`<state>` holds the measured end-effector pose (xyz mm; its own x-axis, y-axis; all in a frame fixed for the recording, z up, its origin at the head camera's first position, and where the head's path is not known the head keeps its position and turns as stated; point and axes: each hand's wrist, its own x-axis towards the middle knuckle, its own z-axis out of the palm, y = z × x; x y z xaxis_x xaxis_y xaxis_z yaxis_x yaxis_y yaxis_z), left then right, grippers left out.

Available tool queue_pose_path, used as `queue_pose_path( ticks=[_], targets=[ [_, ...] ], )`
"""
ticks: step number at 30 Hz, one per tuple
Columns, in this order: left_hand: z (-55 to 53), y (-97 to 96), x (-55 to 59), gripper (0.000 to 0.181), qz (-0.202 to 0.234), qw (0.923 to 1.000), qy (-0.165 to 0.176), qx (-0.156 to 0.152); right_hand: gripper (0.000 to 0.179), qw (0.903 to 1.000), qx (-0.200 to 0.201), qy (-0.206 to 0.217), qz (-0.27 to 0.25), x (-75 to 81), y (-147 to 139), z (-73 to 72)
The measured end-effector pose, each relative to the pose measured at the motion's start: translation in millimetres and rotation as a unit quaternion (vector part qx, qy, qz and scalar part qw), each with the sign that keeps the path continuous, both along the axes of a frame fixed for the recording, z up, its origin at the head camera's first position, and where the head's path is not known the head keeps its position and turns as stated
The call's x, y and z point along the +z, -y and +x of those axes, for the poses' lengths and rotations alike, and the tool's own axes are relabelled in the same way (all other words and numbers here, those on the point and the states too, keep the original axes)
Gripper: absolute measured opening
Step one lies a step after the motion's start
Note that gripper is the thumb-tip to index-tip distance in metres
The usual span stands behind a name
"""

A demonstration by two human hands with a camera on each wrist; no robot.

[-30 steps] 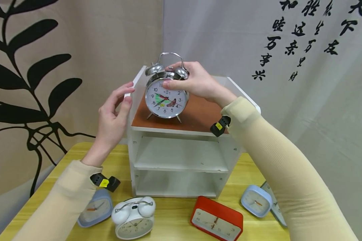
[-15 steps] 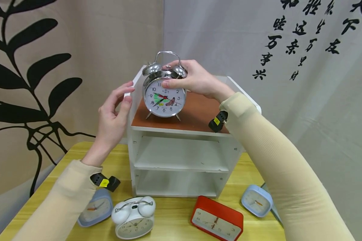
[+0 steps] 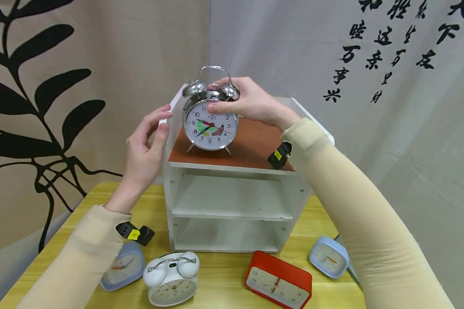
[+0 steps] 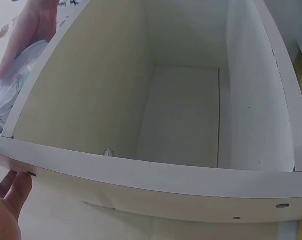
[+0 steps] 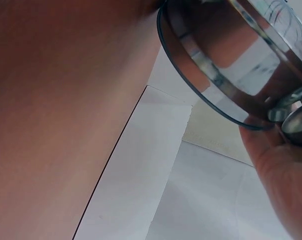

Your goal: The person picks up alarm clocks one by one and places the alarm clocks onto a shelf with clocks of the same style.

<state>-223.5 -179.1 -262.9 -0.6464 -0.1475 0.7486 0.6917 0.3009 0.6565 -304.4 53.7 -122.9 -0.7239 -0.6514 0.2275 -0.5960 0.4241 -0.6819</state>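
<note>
A silver twin-bell alarm clock (image 3: 212, 137) appears to stand on the brown top board (image 3: 257, 143) of a small white shelf unit (image 3: 232, 195), towards its left side. My right hand (image 3: 251, 101) grips the clock near its top, thumb on the front of the dial and the other fingers behind. In the right wrist view the clock's shiny casing (image 5: 218, 82) shows close up. My left hand (image 3: 145, 141) pinches the front upper corner of the unit's left side panel. From the left wrist, its fingers (image 4: 17, 192) are seen against the panel's outer face.
Along the table's (image 3: 212, 279) front lie a blue clock (image 3: 125, 270), a white twin-bell alarm clock (image 3: 172, 279), a red rectangular clock (image 3: 280, 279) and a smaller blue clock (image 3: 328, 257). Another object behind the smaller blue clock is mostly hidden by my right sleeve.
Over the first half second my right hand and the silver alarm clock shifted slightly left. Since then neither has visibly moved, and the left hand has stayed at the panel throughout.
</note>
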Motion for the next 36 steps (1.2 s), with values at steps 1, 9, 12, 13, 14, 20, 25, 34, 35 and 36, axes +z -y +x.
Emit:
queue_pose_path(
  ticks=[1,9,12,13,14,20,25,34,35,36],
  targets=[
    [0.1,0.2,-0.2,0.036,-0.001,1.0,-0.001,0.001,0.057,1.0,0.0,-0.001,0.001,0.0,0.2,-0.1],
    [-0.9,-0.3,-1.1,0.035,-0.004,1.0,0.0,0.004,0.067,0.9997,-0.016,-0.013,0.012,-1.6,-2.9,0.3],
    [-0.7,-1.1,-1.4,0.035,-0.003,1.0,-0.001,0.002,0.077,0.9993,-0.028,-0.015,0.018,-1.3,-4.5,3.1],
    [-0.6,-1.2,-1.5,0.035,-0.002,1.0,-0.003,0.002,0.08,0.9992,-0.033,-0.015,0.018,-0.6,-4.8,4.8],
    [-0.3,-1.3,-1.4,0.035,-0.003,1.0,-0.004,0.002,0.083,0.9989,-0.039,-0.017,0.019,0.3,-5.1,6.7],
    [0.8,-1.5,-0.4,0.035,-0.006,0.9999,-0.009,0.003,0.092,0.9956,-0.081,-0.045,0.014,6.6,-9.2,21.4],
    [0.7,-1.2,-0.6,0.035,-0.01,0.9999,-0.007,0.004,0.092,0.9942,-0.085,-0.066,-0.002,5.4,-16.7,35.4],
    [-0.5,-0.2,-1.4,0.036,-0.011,0.9999,-0.006,0.006,0.088,0.9912,-0.054,-0.111,-0.047,-5.7,-32.3,59.2],
    [-0.8,-0.3,-1.3,0.036,-0.01,0.9999,-0.006,0.005,0.088,0.991,-0.052,-0.114,-0.049,-7.0,-34.2,61.3],
    [-1.1,-0.2,-1.3,0.036,-0.009,0.9999,-0.006,0.005,0.088,0.9907,-0.049,-0.118,-0.049,-8.4,-36.0,63.0]
  ],
)
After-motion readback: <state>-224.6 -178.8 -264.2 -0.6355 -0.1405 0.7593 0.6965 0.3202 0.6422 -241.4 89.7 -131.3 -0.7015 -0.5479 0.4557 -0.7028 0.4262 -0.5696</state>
